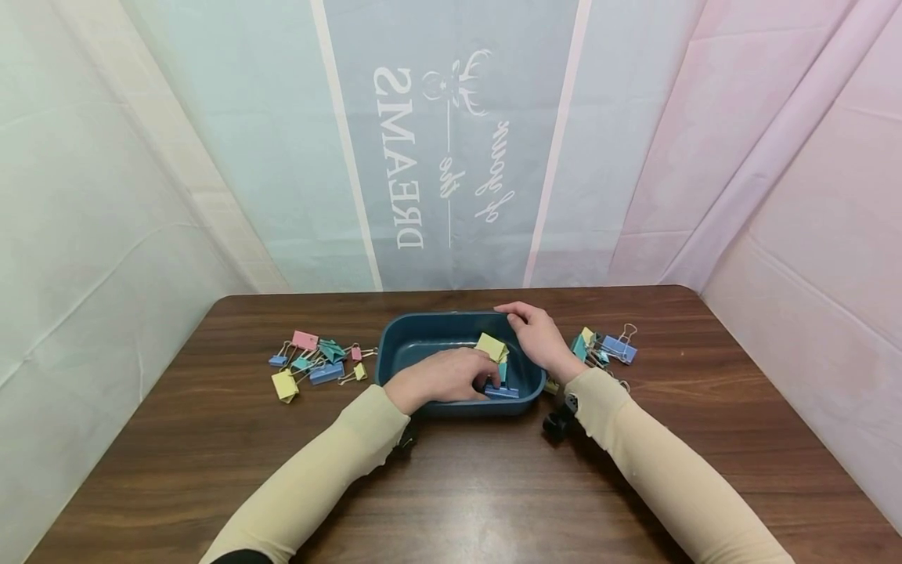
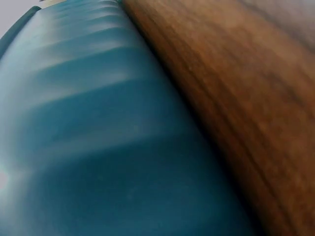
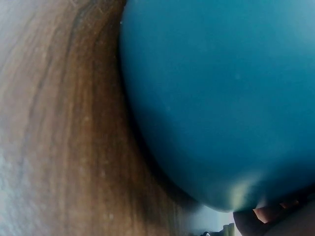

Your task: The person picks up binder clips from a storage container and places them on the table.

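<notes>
A dark blue plastic bin [image 1: 423, 329] stands on the table, and its outer wall fills much of both wrist views. My left hand [image 1: 451, 374] reaches over the near rim into the bin, fingers bent downward beside a blue binder clip [image 1: 502, 391]. Whether those fingers hold a clip I cannot tell. Just beyond them lie a yellow binder clip [image 1: 491, 346] and a teal binder clip [image 1: 503, 371]. My right hand [image 1: 541, 338] grips the bin's far right corner, thumb toward the inside and fingers over the rim.
Left of the bin lies a loose group of binder clips, among them a pink clip [image 1: 305, 340], a yellow clip [image 1: 285, 385] and a blue clip [image 1: 327, 373]. Right of it are several more, including a blue clip [image 1: 620, 348], partly behind my right forearm. Fabric walls surround the wooden table [image 1: 465, 486].
</notes>
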A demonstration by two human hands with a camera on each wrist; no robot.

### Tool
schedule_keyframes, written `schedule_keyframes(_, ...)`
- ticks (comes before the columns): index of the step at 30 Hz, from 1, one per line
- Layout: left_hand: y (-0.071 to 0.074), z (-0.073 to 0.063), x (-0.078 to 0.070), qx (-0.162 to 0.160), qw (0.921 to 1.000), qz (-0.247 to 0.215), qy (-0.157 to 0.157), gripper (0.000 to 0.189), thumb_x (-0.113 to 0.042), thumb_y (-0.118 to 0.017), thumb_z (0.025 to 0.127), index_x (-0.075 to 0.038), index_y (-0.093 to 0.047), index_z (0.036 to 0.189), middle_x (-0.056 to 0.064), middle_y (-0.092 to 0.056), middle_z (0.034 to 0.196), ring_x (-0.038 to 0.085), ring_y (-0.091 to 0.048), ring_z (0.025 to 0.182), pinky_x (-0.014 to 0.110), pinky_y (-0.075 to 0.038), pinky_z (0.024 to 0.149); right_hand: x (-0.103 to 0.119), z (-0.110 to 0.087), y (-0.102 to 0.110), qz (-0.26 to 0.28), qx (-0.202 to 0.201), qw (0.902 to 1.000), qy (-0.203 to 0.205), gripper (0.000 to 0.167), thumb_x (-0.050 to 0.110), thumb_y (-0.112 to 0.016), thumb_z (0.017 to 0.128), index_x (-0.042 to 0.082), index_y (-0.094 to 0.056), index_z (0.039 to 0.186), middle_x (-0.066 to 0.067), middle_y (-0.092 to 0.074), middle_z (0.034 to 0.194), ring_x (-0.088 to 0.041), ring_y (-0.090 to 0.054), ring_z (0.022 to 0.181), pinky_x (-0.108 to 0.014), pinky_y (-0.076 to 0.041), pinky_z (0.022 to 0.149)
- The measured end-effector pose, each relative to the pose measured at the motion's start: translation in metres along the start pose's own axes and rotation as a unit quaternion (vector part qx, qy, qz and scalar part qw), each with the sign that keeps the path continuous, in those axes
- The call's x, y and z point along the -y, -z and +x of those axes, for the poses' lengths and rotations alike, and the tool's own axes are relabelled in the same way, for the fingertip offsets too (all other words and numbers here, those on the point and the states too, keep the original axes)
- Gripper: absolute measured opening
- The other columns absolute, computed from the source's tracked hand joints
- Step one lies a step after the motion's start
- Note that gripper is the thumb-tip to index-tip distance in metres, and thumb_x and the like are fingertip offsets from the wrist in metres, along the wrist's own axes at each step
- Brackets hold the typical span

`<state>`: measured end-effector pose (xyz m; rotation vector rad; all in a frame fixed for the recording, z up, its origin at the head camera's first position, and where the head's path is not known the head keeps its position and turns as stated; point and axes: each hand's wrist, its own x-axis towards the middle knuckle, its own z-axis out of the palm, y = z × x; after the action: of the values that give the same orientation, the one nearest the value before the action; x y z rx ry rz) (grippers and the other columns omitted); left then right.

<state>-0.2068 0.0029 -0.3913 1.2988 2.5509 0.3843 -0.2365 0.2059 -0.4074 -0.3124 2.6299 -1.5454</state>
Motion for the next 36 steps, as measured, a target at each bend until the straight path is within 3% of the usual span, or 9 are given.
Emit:
schedule_keyframes(4, 0.0002, 0.0003, 0.0002, 0.012, 0.9999, -0.001, 0.011, 0.016, -0.025, -0.077, 0.089, -0.022, -0.069, 0.102, -0.009, -0.058, 0.085, 0.007, -0.054, 0.076, 0.023, -0.046, 0.069, -0.0005, 0.0001, 0.0000, 0.004, 0.001, 1.0000, -0.001, 0.034, 0.021, -0.040, 0.109, 0.018, -0.059, 0.137, -0.009, -0.049, 0.146, -0.030, -0.046, 0.132, -0.052, -0.041, 0.100)
schedule_keyframes(8, -0.0008, 0.0000, 0.0010, 0.006, 0.9996, 0.028, 0.007, 0.013, -0.027, -0.077, 0.089, -0.024, -0.068, 0.098, -0.008, -0.057, 0.087, 0.008, -0.053, 0.077, 0.023, -0.045, 0.069, 0.0007, -0.0005, 0.0009, 0.003, 0.003, 1.0000, 0.000, 0.034, 0.021, -0.040, 0.109, 0.017, -0.058, 0.138, -0.009, -0.049, 0.146, -0.031, -0.046, 0.132, -0.053, -0.041, 0.100)
schedule_keyframes(15, -0.0005, -0.0028, 0.0021, -0.020, 0.9987, 0.042, 0.020, 0.012, -0.027, -0.076, 0.089, -0.021, -0.069, 0.097, -0.005, -0.056, 0.099, 0.010, -0.053, 0.088, 0.024, -0.047, 0.083, 0.0025, 0.0001, 0.0006, -0.002, 0.002, 1.0000, -0.003, 0.034, 0.022, -0.040, 0.109, 0.018, -0.058, 0.138, -0.009, -0.049, 0.146, -0.030, -0.049, 0.128, -0.050, -0.041, 0.095)
schedule_keyframes(21, -0.0020, -0.0038, 0.0028, -0.054, 0.9965, 0.056, 0.029, 0.026, -0.046, -0.075, 0.087, -0.023, -0.064, 0.081, -0.006, -0.053, 0.088, 0.009, -0.051, 0.076, 0.023, -0.043, 0.067, 0.0022, -0.0008, 0.0006, -0.004, 0.001, 1.0000, -0.001, 0.034, 0.022, -0.040, 0.109, 0.020, -0.058, 0.137, -0.008, -0.049, 0.145, -0.030, -0.052, 0.115, -0.045, -0.038, 0.083)
schedule_keyframes(25, -0.0024, -0.0043, 0.0022, -0.067, 0.9941, 0.070, 0.050, 0.034, -0.054, -0.072, 0.086, -0.023, -0.061, 0.076, -0.007, -0.051, 0.083, 0.009, -0.050, 0.068, 0.023, -0.041, 0.058, 0.0017, -0.0008, 0.0010, -0.004, 0.000, 1.0000, 0.001, 0.034, 0.022, -0.040, 0.109, 0.021, -0.058, 0.137, -0.008, -0.049, 0.146, -0.030, -0.051, 0.121, -0.046, -0.040, 0.088)
schedule_keyframes(31, -0.0038, -0.0029, 0.0025, -0.054, 0.9944, 0.062, 0.066, 0.015, -0.037, -0.071, 0.093, -0.024, -0.068, 0.099, -0.006, -0.056, 0.097, 0.010, -0.052, 0.077, 0.025, -0.046, 0.066, 0.0012, -0.0010, 0.0010, 0.003, 0.006, 1.0000, -0.005, 0.035, 0.023, -0.040, 0.109, 0.019, -0.058, 0.138, -0.009, -0.048, 0.147, -0.031, -0.049, 0.127, -0.049, -0.040, 0.094)
schedule_keyframes(36, -0.0040, -0.0030, 0.0032, -0.041, 0.9957, 0.064, 0.053, 0.029, -0.034, -0.068, 0.095, -0.026, -0.070, 0.122, -0.004, -0.058, 0.109, 0.010, -0.054, 0.086, 0.026, -0.048, 0.073, 0.0010, -0.0008, 0.0007, 0.004, 0.006, 1.0000, -0.007, 0.034, 0.023, -0.040, 0.109, 0.019, -0.058, 0.138, -0.009, -0.047, 0.148, -0.031, -0.044, 0.134, -0.054, -0.038, 0.102)
